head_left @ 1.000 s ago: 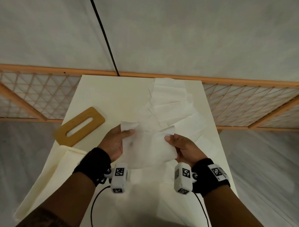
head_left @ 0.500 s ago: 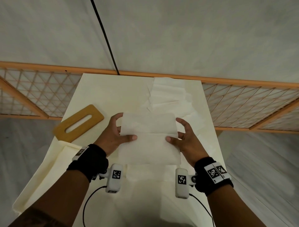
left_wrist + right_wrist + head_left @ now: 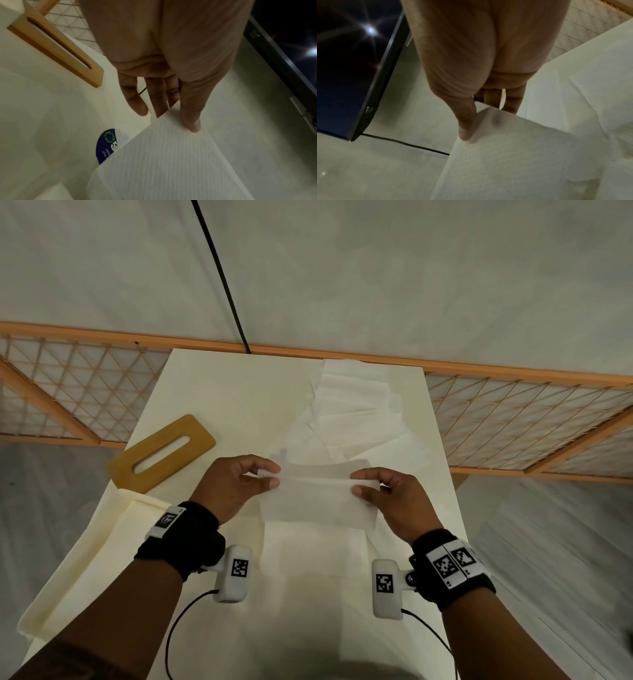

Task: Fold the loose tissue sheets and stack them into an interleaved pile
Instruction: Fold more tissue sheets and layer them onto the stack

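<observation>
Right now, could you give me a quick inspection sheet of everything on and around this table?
Surface: cream table.
Job's things: one tissue sheet held up mid-fold; loose tissues spread behind it.
Clutter: wooden slotted lid; cream tray at left.
Hands: left hand and right hand pinch the sheet's ends.
Cables: black cable on floor; wrist camera leads.
Surroundings: wooden lattice screen, grey floor.

Held between left hand (image 3: pixel 236 487) and right hand (image 3: pixel 394 498): tissue sheet (image 3: pixel 317 498), above tabletop (image 3: pixel 212 392); slotted board (image 3: pixel 161 453) left, loose sheets (image 3: pixel 356 419) behind.
</observation>
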Demonstrator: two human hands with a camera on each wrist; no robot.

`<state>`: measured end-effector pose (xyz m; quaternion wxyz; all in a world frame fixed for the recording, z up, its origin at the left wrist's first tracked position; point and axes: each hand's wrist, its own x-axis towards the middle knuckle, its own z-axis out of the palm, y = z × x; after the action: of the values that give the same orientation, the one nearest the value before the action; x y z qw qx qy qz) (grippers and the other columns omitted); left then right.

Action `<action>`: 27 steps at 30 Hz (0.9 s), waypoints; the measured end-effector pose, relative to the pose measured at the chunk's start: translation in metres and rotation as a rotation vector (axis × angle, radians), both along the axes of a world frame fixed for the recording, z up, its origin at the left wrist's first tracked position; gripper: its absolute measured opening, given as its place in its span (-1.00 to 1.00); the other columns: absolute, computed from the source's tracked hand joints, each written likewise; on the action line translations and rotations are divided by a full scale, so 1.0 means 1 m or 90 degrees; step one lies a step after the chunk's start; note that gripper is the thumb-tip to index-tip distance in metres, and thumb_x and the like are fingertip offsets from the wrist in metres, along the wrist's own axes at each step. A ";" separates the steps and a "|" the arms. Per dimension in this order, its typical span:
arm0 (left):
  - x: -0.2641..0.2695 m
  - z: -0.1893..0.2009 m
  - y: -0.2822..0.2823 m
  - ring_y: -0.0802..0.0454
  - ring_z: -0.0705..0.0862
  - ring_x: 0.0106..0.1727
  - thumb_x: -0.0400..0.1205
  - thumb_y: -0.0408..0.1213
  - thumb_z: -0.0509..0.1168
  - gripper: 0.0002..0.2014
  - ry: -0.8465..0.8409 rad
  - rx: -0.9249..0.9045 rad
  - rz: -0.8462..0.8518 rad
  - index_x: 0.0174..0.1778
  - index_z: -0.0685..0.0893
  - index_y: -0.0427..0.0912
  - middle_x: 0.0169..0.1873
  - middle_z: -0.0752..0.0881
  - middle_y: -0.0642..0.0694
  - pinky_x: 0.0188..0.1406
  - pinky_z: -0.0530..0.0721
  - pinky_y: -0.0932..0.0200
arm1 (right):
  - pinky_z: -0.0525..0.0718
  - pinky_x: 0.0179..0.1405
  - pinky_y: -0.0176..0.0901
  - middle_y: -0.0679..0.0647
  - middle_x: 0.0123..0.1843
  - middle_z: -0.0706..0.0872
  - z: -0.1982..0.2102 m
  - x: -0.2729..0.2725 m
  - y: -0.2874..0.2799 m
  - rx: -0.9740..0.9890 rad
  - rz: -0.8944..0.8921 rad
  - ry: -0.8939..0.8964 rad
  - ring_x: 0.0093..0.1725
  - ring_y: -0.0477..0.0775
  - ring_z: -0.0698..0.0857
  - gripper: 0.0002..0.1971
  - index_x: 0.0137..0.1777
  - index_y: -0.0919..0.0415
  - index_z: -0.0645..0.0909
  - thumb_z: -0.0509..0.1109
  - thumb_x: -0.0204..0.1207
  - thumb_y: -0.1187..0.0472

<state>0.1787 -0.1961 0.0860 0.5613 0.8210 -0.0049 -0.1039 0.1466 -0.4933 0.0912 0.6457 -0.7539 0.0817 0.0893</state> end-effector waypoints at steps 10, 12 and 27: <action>-0.003 -0.009 -0.002 0.47 0.64 0.15 0.55 -0.23 0.55 -0.95 -0.024 0.077 -0.022 -0.11 0.83 -0.01 0.09 0.77 0.29 0.08 0.47 0.46 | 0.57 0.16 -0.27 -0.31 0.16 0.74 -0.022 -0.006 -0.010 -0.084 0.032 0.009 0.16 -0.19 0.72 -0.91 -0.01 -0.03 0.70 0.55 0.56 0.06; -0.003 -0.013 -0.007 0.37 0.72 -0.08 0.60 -0.26 0.50 -0.97 0.005 0.027 -0.021 -0.08 0.81 -0.08 -0.12 0.84 0.21 -0.06 0.51 0.49 | 0.55 0.00 -0.10 -0.13 -0.13 0.72 -0.026 -0.005 -0.009 -0.054 0.005 0.026 -0.11 -0.05 0.67 -0.93 -0.05 -0.05 0.70 0.52 0.58 0.02; -0.040 -0.094 -0.011 0.13 0.68 -0.17 0.58 -0.40 0.45 -0.76 0.129 0.209 -0.046 -0.15 0.64 0.10 -0.05 0.68 0.08 -0.18 0.51 0.32 | 0.70 -0.15 -0.21 0.08 0.06 0.75 -0.112 -0.038 0.004 -0.236 -0.028 0.214 -0.02 0.07 0.77 -0.60 0.15 -0.03 0.51 0.60 0.46 0.29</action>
<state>0.1385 -0.2072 -0.0079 0.4135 0.8861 0.0392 -0.2058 0.1081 -0.4888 -0.0212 0.4758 -0.8319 0.2196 0.1827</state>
